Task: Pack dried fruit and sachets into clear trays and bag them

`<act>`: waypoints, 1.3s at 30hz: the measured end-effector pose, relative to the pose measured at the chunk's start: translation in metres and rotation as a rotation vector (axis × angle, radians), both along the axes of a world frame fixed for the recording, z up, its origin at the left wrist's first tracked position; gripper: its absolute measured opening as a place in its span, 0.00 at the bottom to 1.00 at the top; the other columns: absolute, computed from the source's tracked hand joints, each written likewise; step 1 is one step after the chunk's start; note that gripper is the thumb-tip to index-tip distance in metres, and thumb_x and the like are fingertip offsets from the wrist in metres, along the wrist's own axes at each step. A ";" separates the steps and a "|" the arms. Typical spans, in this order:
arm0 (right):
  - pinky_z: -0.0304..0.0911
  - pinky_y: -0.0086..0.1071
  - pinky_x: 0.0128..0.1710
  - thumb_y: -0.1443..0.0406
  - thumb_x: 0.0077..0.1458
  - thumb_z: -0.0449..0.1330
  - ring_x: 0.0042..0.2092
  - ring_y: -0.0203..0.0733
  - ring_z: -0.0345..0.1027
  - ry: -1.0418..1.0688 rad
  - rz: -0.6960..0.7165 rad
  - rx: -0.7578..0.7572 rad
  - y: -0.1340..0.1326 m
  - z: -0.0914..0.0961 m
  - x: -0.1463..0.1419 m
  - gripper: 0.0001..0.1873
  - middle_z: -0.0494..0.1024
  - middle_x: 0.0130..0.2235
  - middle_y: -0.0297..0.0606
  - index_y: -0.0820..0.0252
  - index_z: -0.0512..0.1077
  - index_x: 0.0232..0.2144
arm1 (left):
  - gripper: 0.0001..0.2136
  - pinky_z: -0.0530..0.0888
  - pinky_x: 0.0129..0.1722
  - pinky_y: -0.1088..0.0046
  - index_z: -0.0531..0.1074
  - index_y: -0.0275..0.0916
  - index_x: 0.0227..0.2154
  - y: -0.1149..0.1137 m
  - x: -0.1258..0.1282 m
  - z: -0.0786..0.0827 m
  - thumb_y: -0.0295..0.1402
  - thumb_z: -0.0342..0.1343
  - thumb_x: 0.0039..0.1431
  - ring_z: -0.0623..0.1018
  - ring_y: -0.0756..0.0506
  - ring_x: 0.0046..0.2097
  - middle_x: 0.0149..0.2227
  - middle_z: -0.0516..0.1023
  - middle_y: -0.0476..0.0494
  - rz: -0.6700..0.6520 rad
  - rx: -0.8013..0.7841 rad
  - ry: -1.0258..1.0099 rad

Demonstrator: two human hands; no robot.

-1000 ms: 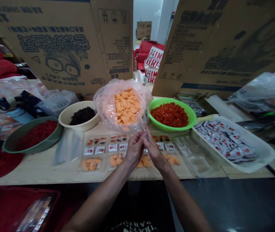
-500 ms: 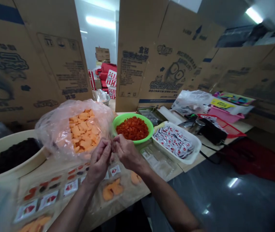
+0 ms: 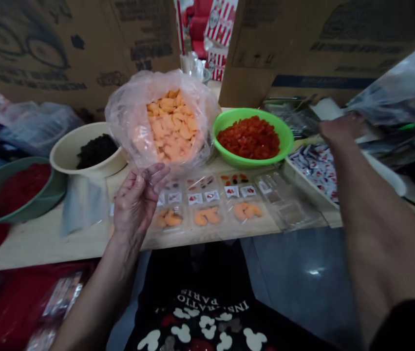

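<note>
Your left hand [image 3: 136, 202] is open with the fingers spread, fingertips at the lower edge of a clear bag of orange pieces [image 3: 167, 122]; you can't tell whether they pinch anything thin there. Your right hand [image 3: 341, 127] is out above a white tray [image 3: 304, 187] of sachets, its fingers hidden, so whether it is closed or holding something can't be made out. Your right forearm covers much of that tray. Plastic packs [image 3: 207, 217] of orange pieces lie on the table [image 3: 47, 248] just below the bag, beside a green bowl [image 3: 254, 113] of diced red pieces.
</note>
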State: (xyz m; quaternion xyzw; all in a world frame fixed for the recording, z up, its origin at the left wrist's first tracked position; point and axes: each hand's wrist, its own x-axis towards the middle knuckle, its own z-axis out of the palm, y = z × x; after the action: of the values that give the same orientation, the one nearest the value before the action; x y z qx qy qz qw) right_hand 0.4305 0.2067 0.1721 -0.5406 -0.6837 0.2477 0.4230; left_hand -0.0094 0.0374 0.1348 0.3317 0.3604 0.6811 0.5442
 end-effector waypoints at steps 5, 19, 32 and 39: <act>0.64 0.44 0.47 0.62 0.59 0.60 0.53 0.51 0.71 0.074 -0.046 -0.115 -0.076 -0.033 -0.089 0.29 0.79 0.48 0.43 0.58 0.67 0.62 | 0.11 0.79 0.44 0.71 0.71 0.37 0.32 -0.016 0.040 -0.014 0.35 0.69 0.54 0.81 0.40 0.50 0.44 0.81 0.39 -0.194 -0.091 -0.157; 0.57 0.30 0.27 0.60 0.45 0.64 0.28 0.36 0.61 0.424 0.113 -0.567 -0.166 -0.095 -0.077 0.43 0.74 0.34 0.34 0.55 0.60 0.64 | 0.37 0.40 0.68 0.38 0.58 0.39 0.66 -0.059 0.101 -0.109 0.43 0.64 0.56 0.43 0.26 0.73 0.72 0.50 0.29 -0.497 0.338 1.556; 0.58 0.53 0.54 0.65 0.61 0.53 0.61 0.67 0.58 -1.046 -0.211 -0.245 -0.152 -0.117 -0.142 0.23 0.66 0.59 0.63 0.68 0.72 0.56 | 0.30 0.46 0.70 0.48 0.51 0.49 0.70 -0.048 0.036 -0.106 0.32 0.49 0.67 0.39 0.34 0.74 0.74 0.44 0.42 -0.566 0.368 1.822; 0.49 0.54 0.61 0.57 0.69 0.44 0.68 0.63 0.48 -1.035 -0.106 -0.110 -0.139 -0.151 -0.181 0.29 0.57 0.68 0.57 0.59 0.56 0.69 | 0.31 0.46 0.68 0.42 0.53 0.45 0.69 -0.032 0.049 -0.117 0.40 0.53 0.66 0.44 0.29 0.73 0.73 0.45 0.36 -0.522 0.339 1.849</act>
State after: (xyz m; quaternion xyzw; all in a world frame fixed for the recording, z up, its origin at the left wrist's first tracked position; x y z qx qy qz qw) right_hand 0.2494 0.0679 0.0215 -0.6474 -0.7611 -0.0380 0.0128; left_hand 0.0394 0.0049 0.0179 0.8787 0.4575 0.0529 0.1256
